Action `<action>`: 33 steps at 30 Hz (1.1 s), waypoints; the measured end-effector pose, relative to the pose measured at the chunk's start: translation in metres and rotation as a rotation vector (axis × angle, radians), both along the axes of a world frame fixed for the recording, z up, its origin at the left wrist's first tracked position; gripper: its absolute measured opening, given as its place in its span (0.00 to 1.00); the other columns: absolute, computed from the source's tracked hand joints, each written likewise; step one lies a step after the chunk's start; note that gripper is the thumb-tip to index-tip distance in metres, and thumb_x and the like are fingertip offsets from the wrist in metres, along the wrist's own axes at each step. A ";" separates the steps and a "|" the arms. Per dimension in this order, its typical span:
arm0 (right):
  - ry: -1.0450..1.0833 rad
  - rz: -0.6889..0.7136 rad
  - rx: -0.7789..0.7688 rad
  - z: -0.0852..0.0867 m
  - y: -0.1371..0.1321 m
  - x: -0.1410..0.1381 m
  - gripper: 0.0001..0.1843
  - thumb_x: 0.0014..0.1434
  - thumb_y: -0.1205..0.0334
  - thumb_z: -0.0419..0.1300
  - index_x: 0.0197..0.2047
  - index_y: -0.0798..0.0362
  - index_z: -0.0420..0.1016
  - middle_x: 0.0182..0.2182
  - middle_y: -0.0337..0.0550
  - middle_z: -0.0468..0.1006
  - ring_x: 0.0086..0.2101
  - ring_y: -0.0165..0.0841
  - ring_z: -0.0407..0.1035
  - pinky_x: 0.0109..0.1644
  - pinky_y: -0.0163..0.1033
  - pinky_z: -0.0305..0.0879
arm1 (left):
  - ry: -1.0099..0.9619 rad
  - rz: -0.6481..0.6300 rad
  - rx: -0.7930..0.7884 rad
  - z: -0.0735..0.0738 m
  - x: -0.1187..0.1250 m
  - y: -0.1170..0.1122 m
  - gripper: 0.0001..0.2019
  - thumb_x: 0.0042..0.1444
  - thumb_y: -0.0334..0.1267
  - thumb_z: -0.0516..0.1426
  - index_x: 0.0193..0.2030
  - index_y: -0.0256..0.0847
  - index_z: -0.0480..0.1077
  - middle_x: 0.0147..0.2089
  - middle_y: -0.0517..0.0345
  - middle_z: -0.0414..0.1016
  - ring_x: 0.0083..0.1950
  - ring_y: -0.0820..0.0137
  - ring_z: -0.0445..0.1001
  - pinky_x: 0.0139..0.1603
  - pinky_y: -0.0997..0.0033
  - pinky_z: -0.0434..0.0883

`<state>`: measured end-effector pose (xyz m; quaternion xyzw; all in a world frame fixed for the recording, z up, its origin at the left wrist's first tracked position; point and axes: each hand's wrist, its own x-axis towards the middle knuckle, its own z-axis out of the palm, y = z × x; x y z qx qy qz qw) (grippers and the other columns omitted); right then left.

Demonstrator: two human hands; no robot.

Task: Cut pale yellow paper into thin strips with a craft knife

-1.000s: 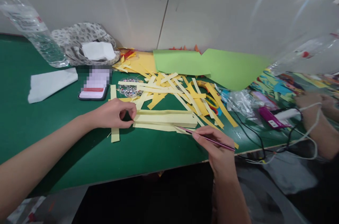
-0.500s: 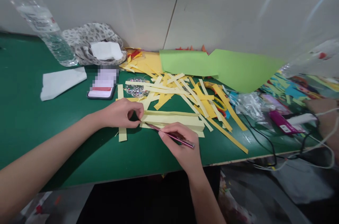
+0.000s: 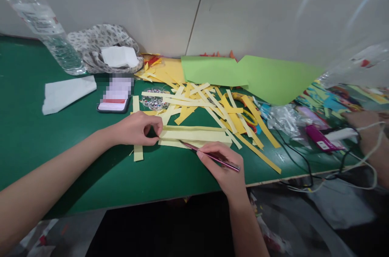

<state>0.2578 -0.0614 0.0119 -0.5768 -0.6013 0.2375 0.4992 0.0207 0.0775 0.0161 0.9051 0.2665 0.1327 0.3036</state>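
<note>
The fingers of the left hand [image 3: 138,128] pinch the left end of one folded pale yellow paper [image 3: 194,135] on the green desk [image 3: 170,180], and the right hand [image 3: 223,168] grips one thin purple tool [image 3: 223,161], its tip at the paper's near flap. A big heap of yellow strips [image 3: 188,103] sits just behind the paper, too mixed up to count, so that side is crowded. One pale strip [image 3: 138,152] runs under the left hand. Green paper [image 3: 273,79] is by the wall [image 3: 152,6]; I cannot tell if it is one sheet or two. On the left are one clear bottle [image 3: 42,22], one phone [image 3: 115,93] and one flat white tissue [image 3: 69,93]. One spotted cloth bag [image 3: 100,34] has a white wad [image 3: 119,56] in it. One clear dish [image 3: 161,108] has lots of tiny beads [image 3: 150,104] in it, and strips lie across its top. On the right are one crinkly plastic bag [image 3: 285,121], one purple box [image 3: 322,139] and, at the edge, another person's arm [image 3: 369,141].
</note>
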 end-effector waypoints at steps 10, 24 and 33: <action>-0.004 -0.089 0.019 -0.001 -0.013 0.019 0.05 0.52 0.69 0.66 0.28 0.50 0.76 0.28 0.39 0.78 0.30 0.32 0.73 0.32 0.34 0.69 | -0.008 0.004 0.028 -0.001 0.000 0.000 0.03 0.48 0.35 0.58 0.31 0.41 0.69 0.24 0.68 0.71 0.22 0.79 0.68 0.24 0.81 0.63; 0.060 0.077 -0.019 0.004 0.010 -0.036 0.05 0.53 0.69 0.63 0.28 0.51 0.75 0.28 0.42 0.78 0.29 0.34 0.73 0.33 0.38 0.69 | -0.009 0.010 0.035 -0.001 0.000 -0.001 0.04 0.47 0.35 0.58 0.33 0.41 0.70 0.23 0.68 0.71 0.21 0.79 0.68 0.23 0.81 0.62; 0.069 0.110 -0.016 0.000 0.013 -0.038 0.03 0.53 0.69 0.64 0.30 0.51 0.77 0.30 0.42 0.79 0.32 0.34 0.74 0.34 0.38 0.71 | -0.006 0.009 0.037 0.000 0.000 -0.001 0.06 0.47 0.34 0.57 0.34 0.41 0.71 0.23 0.67 0.71 0.21 0.79 0.68 0.24 0.80 0.61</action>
